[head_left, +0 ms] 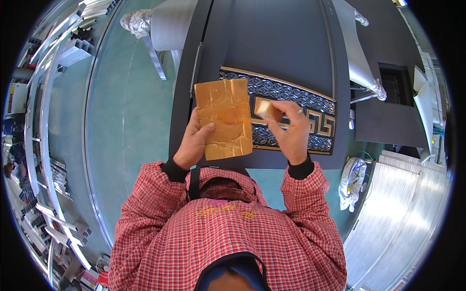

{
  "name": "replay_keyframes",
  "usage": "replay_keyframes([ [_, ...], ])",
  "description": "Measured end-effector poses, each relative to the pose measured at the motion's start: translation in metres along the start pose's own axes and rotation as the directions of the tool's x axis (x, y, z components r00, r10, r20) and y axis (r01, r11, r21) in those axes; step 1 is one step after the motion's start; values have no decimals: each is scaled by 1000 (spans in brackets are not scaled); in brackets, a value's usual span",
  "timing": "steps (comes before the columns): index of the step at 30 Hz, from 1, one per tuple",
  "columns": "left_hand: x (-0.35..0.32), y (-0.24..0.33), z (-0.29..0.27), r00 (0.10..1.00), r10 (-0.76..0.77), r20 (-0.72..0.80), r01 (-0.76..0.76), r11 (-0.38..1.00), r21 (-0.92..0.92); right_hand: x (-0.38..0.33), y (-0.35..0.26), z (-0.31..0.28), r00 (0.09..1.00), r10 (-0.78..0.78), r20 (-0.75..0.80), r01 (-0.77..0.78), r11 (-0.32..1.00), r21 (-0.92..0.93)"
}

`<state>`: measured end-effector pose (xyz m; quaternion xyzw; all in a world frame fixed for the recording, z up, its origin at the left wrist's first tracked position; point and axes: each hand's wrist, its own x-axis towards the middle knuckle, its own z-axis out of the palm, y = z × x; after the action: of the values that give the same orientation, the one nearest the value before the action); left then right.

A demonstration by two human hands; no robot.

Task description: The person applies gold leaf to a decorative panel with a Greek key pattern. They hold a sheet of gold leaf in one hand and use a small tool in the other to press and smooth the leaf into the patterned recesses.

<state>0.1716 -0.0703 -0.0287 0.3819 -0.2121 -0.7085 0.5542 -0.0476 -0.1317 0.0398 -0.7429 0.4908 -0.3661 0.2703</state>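
Note:
My left hand (192, 141) grips a flat, creased board (224, 133) covered in gold paint by its left edge, thumb on top. Between the thumb and fingers of my right hand (294, 131) is a small sponge block (268, 110), pale on one face and gold-stained on another. That hand is over a dark door panel (276, 43), at an ornamental relief section (291, 89) with swirl patterns and gold-coloured key-pattern lines. The board hides the left part of this relief. Whether the sponge touches the panel I cannot tell.
Wrapped cylindrical supports (170, 24) stand left and right of the panel. Metal racks (46, 145) with profiles line the far left. At the lower right lie pale ribbed sheets (403, 213), beside a silvery plastic bag (353, 182). Another dark panel (388, 116) is at the right.

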Motion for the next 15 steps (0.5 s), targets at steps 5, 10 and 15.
replay_keyframes([
  [5,-2,-3,4,998,-9,66,8,1000,23,-5,-14,20,979,-169,114,184,972,-148],
  [10,-4,-6,2,997,-21,75,18,999,51,-8,-13,15,987,-114,110,143,940,-309],
  [15,0,-7,-1,998,-3,57,3,1000,4,-9,0,19,976,-159,149,185,966,-182],
])
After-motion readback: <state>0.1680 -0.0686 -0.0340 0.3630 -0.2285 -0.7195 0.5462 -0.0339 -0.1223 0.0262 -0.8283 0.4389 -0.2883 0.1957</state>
